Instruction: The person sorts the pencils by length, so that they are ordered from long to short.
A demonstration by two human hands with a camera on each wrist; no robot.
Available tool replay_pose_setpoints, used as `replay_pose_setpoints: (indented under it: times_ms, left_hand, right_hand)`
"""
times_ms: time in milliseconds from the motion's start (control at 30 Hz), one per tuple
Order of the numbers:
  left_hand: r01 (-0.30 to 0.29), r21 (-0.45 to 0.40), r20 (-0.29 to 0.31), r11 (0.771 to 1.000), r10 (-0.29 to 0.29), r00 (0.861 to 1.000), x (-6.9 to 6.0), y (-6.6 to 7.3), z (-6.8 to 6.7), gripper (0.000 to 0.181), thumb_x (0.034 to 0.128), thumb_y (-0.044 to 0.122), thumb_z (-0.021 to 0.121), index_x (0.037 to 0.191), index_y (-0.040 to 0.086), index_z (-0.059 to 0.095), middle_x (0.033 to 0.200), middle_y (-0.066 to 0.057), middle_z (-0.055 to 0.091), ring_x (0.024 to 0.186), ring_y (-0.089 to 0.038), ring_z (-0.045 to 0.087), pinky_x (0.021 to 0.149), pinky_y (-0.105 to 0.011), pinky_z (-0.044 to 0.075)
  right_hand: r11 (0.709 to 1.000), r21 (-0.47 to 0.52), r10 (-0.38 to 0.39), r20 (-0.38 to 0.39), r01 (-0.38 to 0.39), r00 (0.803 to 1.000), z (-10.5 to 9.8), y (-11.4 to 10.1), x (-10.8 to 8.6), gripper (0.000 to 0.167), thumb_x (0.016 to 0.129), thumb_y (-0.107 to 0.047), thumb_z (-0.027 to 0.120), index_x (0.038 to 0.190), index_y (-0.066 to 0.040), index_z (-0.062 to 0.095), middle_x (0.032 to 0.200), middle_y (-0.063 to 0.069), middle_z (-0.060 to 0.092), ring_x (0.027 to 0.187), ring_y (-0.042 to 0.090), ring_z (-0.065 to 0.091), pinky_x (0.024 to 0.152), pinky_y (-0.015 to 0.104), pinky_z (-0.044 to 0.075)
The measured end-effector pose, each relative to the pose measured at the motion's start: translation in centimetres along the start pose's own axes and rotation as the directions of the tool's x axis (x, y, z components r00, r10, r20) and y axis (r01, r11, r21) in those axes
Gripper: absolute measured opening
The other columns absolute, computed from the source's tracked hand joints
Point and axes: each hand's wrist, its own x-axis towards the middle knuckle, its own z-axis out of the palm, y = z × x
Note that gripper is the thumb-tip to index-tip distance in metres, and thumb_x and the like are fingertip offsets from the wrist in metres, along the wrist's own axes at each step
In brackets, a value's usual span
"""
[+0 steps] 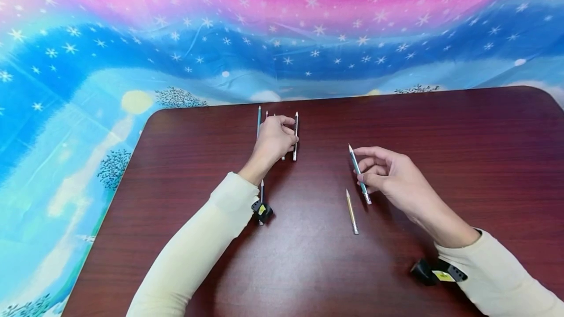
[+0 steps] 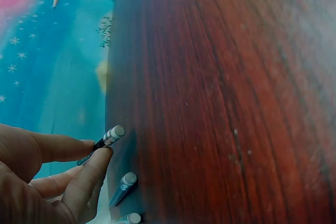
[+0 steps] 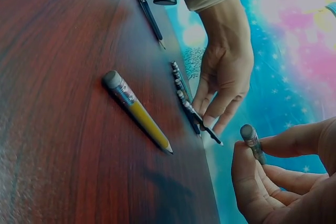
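Observation:
Between thumb and fingers, my left hand (image 1: 274, 137) pinches a dark pencil (image 1: 296, 136) with its tip toward the table's far edge. In the left wrist view this pencil's white eraser end (image 2: 116, 132) is raised above the wood. Several pencils lie side by side under and beside that hand, among them a teal pencil (image 1: 259, 117); the hand partly hides them. My right hand (image 1: 392, 172) pinches a teal pencil (image 1: 359, 175), held tilted with the point away from me. Close by, a short yellow pencil (image 1: 351, 212) lies on the table.
The dark reddish wooden table (image 1: 462, 160) has rounded far corners. Another dark pencil (image 3: 149, 18) lies nearer me, partly behind the left wrist in the head view. A snowflake-patterned cloth (image 1: 282, 43) hangs behind the table. Each sleeve carries a black wrist camera (image 1: 262, 211).

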Motion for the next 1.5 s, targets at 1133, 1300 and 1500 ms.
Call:
replay_pose_setpoints:
  times_ms: [1133,1300,1500]
  left_hand:
    - [0.024,0.209,0.015,0.978,-0.028,1.000,0.7,0.7,-0.1,0.042,0.0951,0.000,0.069,0.136,0.005,0.065,0.094,-0.008,0.077,0.078,-0.015,0.072,0.069,-0.026,0.055]
    - [0.005,0.230,0.011,0.973,-0.008,1.000,0.7,0.7,0.3,0.042,0.0945,-0.002,0.066,0.136,0.004,0.065,0.092,-0.008,0.076,0.069,-0.014,0.076,0.058,-0.023,0.059]
    - [0.013,0.264,0.019,0.964,-0.018,1.000,0.8,0.6,0.5,0.040,0.0974,0.002,0.065,0.137,0.007,0.064,0.085,-0.005,0.076,0.066,-0.014,0.074,0.048,-0.025,0.052]
  right_hand:
    - [0.999,-0.009,0.036,0.020,-0.036,0.999,0.0,0.0,1.3,0.055,0.099,0.004,0.060,0.152,-0.003,0.048,0.114,0.018,0.060,0.086,0.005,0.067,0.075,0.029,0.062]
    - [0.999,-0.002,0.041,0.023,-0.041,0.999,0.1,0.0,1.3,0.056,0.098,0.004,0.062,0.152,-0.003,0.048,0.114,0.018,0.059,0.084,0.006,0.066,0.074,0.028,0.062]
    - [0.999,0.004,0.043,0.021,-0.043,0.999,0.1,0.0,1.3,0.055,0.098,0.004,0.062,0.151,-0.002,0.049,0.113,0.017,0.060,0.082,0.006,0.065,0.073,0.028,0.061]
